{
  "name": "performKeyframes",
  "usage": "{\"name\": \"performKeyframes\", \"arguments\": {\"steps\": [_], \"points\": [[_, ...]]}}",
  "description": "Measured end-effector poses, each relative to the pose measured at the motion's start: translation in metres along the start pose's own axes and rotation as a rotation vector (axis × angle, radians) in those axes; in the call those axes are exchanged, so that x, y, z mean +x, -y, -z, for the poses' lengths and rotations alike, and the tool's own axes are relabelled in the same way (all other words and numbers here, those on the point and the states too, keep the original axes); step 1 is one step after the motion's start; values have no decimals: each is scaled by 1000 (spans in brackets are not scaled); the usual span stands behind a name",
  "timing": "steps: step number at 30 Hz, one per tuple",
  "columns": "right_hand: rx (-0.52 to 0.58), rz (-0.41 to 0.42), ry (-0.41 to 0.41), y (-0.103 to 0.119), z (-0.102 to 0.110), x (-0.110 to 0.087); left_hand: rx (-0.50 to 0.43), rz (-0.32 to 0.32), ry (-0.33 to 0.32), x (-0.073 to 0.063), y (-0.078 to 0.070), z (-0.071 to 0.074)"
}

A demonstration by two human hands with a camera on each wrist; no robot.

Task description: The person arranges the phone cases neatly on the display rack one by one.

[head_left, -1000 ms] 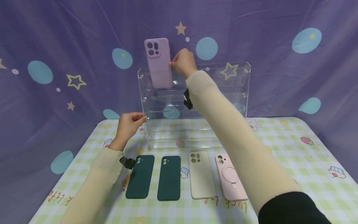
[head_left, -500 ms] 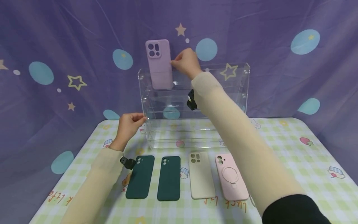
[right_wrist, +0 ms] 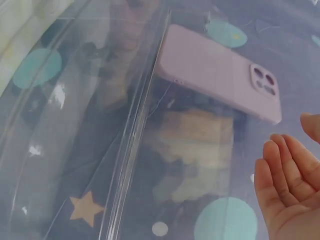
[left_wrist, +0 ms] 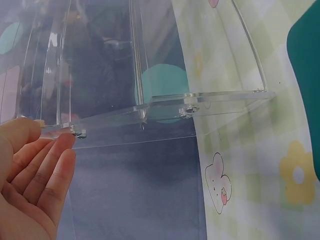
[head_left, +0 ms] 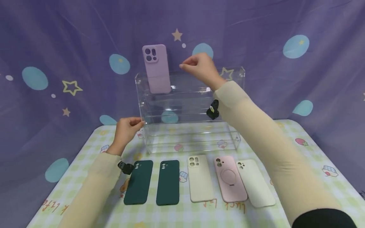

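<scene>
A lilac phone case (head_left: 159, 80) stands upright, leaning slightly back, on the top tier of a clear acrylic display rack (head_left: 196, 123), at its left end. To the case's right, my right hand (head_left: 203, 69) hovers apart from it, holding nothing; thumb and fingertips are separated in the right wrist view, where the case (right_wrist: 215, 70) shows whole. My left hand (head_left: 125, 131) pinches the rack's left side panel, thumb on the front edge and fingers behind, as the left wrist view also shows around the panel edge (left_wrist: 165, 100).
In front of the rack lie a dark green phone case (head_left: 138, 182), another dark green case (head_left: 167, 182), a cream case (head_left: 200, 179), a pink case with a ring (head_left: 231, 190) and an off-white case (head_left: 256, 183). A purple curtain (head_left: 256, 28) hangs behind the checked tablecloth (head_left: 288, 142).
My right hand has let go of the lilac case's right edge and moved away to the right. The case stays standing; my left hand keeps its hold. The head view has shifted slightly.
</scene>
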State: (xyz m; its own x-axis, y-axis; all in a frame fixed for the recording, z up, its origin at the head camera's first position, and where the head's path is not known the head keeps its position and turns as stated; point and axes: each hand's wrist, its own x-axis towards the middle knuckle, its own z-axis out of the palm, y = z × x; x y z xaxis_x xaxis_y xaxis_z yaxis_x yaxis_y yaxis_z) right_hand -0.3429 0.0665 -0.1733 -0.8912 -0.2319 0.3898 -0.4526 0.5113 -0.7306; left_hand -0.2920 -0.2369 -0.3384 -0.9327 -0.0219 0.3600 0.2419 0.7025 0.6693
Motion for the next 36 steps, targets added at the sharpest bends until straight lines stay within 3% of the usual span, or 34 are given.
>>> {"name": "performKeyframes", "arguments": {"steps": [9, 19, 30, 36], "points": [[82, 40, 53, -18, 4, -52, 12, 2, -12, 0, 6, -1], [106, 33, 172, -58, 7, -120, -50, 27, -5, 1, 5, -1], [148, -32, 237, -113, 5, -184, -24, 23, -12, -2, 8, 0], [164, -79, 222, -132, 10, -212, -43, 17, -8, 1, 7, -2]]}}
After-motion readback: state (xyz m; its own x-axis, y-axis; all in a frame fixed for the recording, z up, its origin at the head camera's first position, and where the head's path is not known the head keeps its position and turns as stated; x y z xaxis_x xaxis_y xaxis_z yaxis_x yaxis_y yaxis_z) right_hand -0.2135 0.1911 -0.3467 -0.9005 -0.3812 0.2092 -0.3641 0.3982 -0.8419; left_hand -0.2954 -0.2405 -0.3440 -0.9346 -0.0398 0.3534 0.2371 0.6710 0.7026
